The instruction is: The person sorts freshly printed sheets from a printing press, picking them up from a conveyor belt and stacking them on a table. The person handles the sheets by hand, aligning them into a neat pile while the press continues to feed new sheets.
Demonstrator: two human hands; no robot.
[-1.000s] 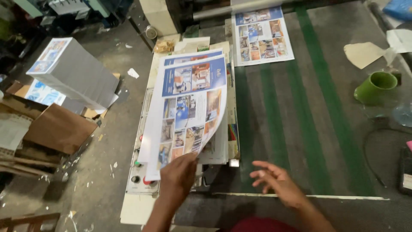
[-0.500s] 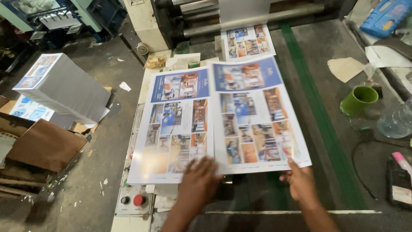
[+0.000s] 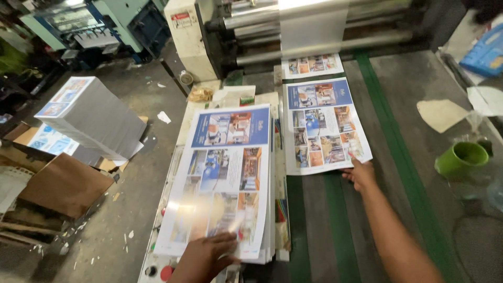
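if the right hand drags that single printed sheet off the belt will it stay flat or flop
Likely floppy: the single printed sheet looks thin and lies flat on the belt, held only at its lower corner by the right hand. Its glossy face suggests it may slide easily. It is probably very light, so a corner pull could bend or crease it.

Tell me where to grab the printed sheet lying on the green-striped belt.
Take the printed sheet by its near bottom edge, where the right hand already touches the corner. It lies flat and thin, its far end toward the rollers, so come from the near side and slide fingers under the edge.
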